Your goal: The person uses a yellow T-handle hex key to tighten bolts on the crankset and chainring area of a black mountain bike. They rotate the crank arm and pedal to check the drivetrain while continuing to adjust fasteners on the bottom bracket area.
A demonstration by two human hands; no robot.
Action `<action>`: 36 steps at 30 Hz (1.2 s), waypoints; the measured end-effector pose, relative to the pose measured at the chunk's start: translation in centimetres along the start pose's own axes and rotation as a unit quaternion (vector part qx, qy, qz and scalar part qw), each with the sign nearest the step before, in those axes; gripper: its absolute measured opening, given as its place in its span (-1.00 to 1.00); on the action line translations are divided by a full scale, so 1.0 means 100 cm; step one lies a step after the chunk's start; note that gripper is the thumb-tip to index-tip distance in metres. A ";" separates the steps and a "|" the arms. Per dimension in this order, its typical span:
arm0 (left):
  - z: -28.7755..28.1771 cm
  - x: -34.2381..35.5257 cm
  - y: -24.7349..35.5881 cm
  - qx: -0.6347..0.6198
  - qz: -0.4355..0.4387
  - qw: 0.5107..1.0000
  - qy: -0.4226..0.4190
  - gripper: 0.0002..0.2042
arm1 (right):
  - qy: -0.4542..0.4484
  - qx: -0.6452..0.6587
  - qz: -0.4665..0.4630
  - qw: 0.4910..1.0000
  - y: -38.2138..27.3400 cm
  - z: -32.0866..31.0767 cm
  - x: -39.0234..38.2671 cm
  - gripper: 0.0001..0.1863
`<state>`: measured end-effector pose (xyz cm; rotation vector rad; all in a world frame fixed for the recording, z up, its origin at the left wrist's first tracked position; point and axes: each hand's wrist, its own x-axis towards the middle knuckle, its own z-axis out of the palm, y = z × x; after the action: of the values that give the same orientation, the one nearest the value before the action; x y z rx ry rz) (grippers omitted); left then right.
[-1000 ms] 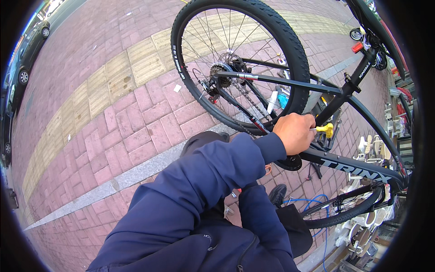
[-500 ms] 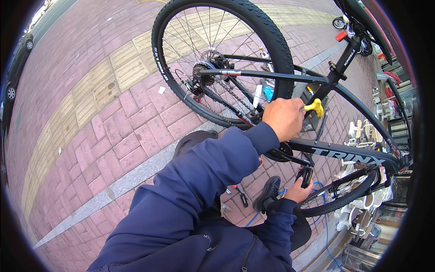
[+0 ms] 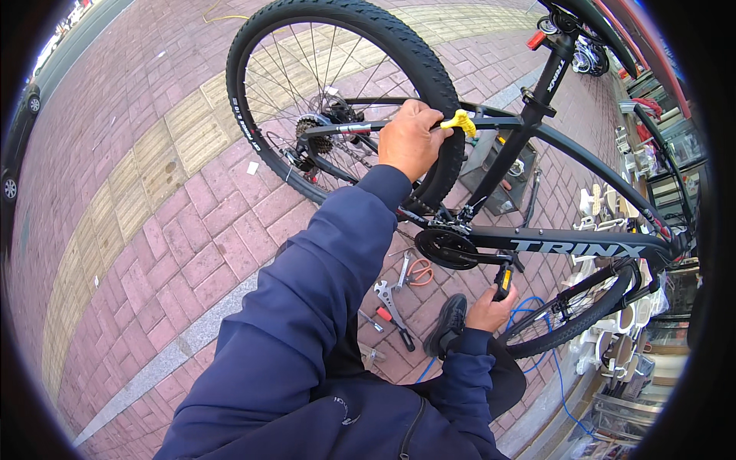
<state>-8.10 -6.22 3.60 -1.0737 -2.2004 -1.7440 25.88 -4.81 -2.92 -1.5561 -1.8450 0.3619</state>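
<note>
A black bicycle (image 3: 583, 247) lies across my view, its rear wheel (image 3: 451, 100) at the upper left. Beside that wheel and over the frame's rear tube, my left hand (image 3: 410, 139) pinches a tool with a yellow T-shaped handle (image 3: 461, 123); the handle sticks out to the right, and the rest is hidden. Lower down, my right hand (image 3: 491, 310) is closed on a black pedal (image 3: 503, 282) with a yellow reflector. The pedal's crank runs from the black chainring (image 3: 446, 247). Left of it, the chain leads toward the cassette (image 3: 314, 134).
On the pink paving lie a spanner (image 3: 391, 303), a red-and-black handled tool (image 3: 399, 330) and orange rings (image 3: 420, 271). A grey tray (image 3: 498, 180) with small items sits behind the frame. A blue hose (image 3: 553, 376) curls at the right, near shelved goods.
My left hand has moved left and upward with the yellow-handled tool. My right hand and the pedal have shifted slightly left. The view has shifted, and the tools on the ground show more fully.
</note>
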 end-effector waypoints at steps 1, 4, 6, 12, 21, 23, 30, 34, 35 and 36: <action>0.002 -0.001 -0.001 0.004 0.015 1.000 0.016 -0.74 | -0.001 -0.007 0.002 1.000 0.000 0.001 0.000 -0.60; 0.006 -0.005 -0.001 0.028 0.023 0.999 0.040 -0.75 | 0.010 -0.034 -0.062 0.997 0.005 0.000 0.000 -0.58; 0.009 -0.007 0.001 0.028 0.012 0.998 0.047 -0.76 | -0.003 -0.063 -0.077 0.995 0.011 -0.001 0.002 -0.58; 0.017 -0.010 0.006 0.008 -0.003 0.998 0.068 -0.75 | -0.046 -0.146 -0.126 0.980 0.038 -0.011 0.004 -0.48; 0.019 -0.004 0.012 -0.034 -0.053 0.996 0.059 -0.77 | -0.190 -0.345 -0.063 0.917 0.100 0.016 -0.029 -0.31; 0.017 -0.003 0.014 -0.036 -0.065 0.996 0.051 -0.77 | -0.224 -0.337 -0.050 0.913 0.121 0.037 -0.044 -0.28; 0.015 -0.002 0.017 -0.048 -0.074 0.995 0.038 -0.78 | -0.394 -0.180 0.047 0.900 0.125 0.139 -0.097 -0.31; 0.013 -0.001 0.017 -0.044 -0.074 0.996 0.031 -0.78 | -0.462 -0.078 0.057 0.882 0.067 0.190 -0.110 -0.41; 0.012 -0.001 0.016 -0.042 -0.074 0.996 0.028 -0.78 | -0.465 -0.036 0.019 0.884 0.052 0.197 -0.109 -0.44; 0.012 -0.001 0.016 -0.041 -0.075 0.996 0.025 -0.78 | -0.463 0.009 -0.027 0.886 0.037 0.200 -0.107 -0.46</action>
<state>-6.68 -5.08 4.48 -0.8896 -2.2497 -1.9162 16.09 -9.78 -23.18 -1.4080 -2.5486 1.2618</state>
